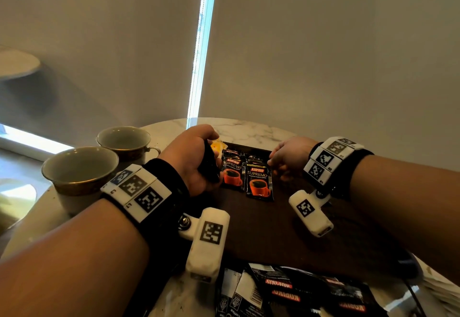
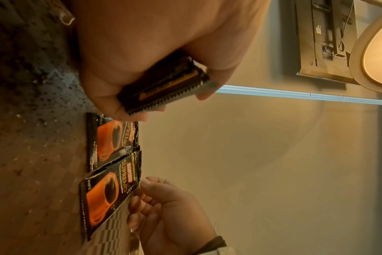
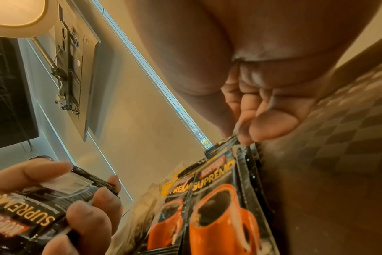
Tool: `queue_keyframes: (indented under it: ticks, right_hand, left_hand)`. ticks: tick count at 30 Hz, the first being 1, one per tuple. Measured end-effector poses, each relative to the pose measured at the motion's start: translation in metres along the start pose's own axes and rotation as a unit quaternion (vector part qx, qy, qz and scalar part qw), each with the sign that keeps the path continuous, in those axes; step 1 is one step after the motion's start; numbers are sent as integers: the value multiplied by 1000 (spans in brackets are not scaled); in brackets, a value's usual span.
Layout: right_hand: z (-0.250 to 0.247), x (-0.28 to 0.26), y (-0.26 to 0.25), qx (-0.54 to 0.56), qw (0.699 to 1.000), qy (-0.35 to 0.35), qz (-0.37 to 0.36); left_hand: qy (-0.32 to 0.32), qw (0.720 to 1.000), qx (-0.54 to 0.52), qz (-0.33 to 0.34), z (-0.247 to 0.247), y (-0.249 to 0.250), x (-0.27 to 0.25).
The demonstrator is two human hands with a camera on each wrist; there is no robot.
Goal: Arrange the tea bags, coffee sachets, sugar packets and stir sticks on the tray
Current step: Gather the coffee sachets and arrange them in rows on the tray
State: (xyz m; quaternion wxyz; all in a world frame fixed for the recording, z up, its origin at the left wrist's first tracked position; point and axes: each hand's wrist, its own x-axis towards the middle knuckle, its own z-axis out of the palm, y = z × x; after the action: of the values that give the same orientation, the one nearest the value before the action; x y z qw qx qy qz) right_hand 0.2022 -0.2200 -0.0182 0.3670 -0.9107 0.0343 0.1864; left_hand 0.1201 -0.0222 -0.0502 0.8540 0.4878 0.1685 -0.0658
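Loose coffee sachets [image 1: 298, 291] lie nearest on the marble table [image 1: 249, 127], beyond them the dark tray [image 1: 273, 229] bearing two sachet rows [image 1: 258, 182], the left hand [image 1: 191, 157] gripping a sachet stack [image 2: 164, 82], the right hand [image 1: 288, 157] pinching the right row's far corner.

"KOPIKO" in red and "SUPREMO" in gold are printed on the two coffee sachets [image 1: 258, 182] laid side by side on the tray [image 1: 273, 229], above a picture of an orange cup. "SUPREMO" is also read on the bundle of sachets [image 3: 28, 222] gripped in the left hand [image 1: 191, 160]. "KOPIKO" is seen upside down on the loose sachets [image 1: 311, 294] on the worktop [image 1: 249, 127]. The smaller print cannot be read.
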Motion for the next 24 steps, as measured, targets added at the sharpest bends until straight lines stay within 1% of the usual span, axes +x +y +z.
queue_keyframes:
  ticks: [2, 3, 6, 7, 9, 12, 14, 16, 19, 21, 24]
  right_hand:
    - [-1, -2, -2, -5, 1000, -19, 12]
    - [-3, -2, -3, -25, 1000, -7, 6]
    - [-8, 3, -4, -109, 991, 69, -46]
    - [-10, 4, -5, -117, 987, 89, -59]
    - [-11, 3, -7, -97, 986, 101, -89]
    - [-11, -4, -13, -11, 984, 80, -160]
    - [-10, -15, -19, 7, 975, 32, -221]
    - [-6, -29, -25, -16, 964, -29, -264]
    - [2, -43, -33, -94, 947, -72, -300]
    - [8, -47, -35, -117, 940, -72, -312]
    - [13, -50, -36, -105, 939, -41, -323]
  left_hand:
    - [-12, 1000, -15, 2, -1, 1, -1]
    - [-19, 999, -27, 4, -1, 1, -2]
    - [-31, 997, -64, 18, -2, 1, -1]
    - [-32, 997, -70, 25, -2, 1, 0]
    - [-38, 996, -70, 38, -2, 1, 1]
    - [-41, 996, -65, 47, -1, 2, 1]
    - [-43, 996, -65, 44, -2, 2, 1]
    - [-51, 995, -71, 37, -3, 2, 2]
    - [-60, 994, -81, 34, -5, 3, 5]
    - [-66, 994, -86, 29, -7, 2, 8]
    - [-60, 994, -87, 27, -8, 2, 10]
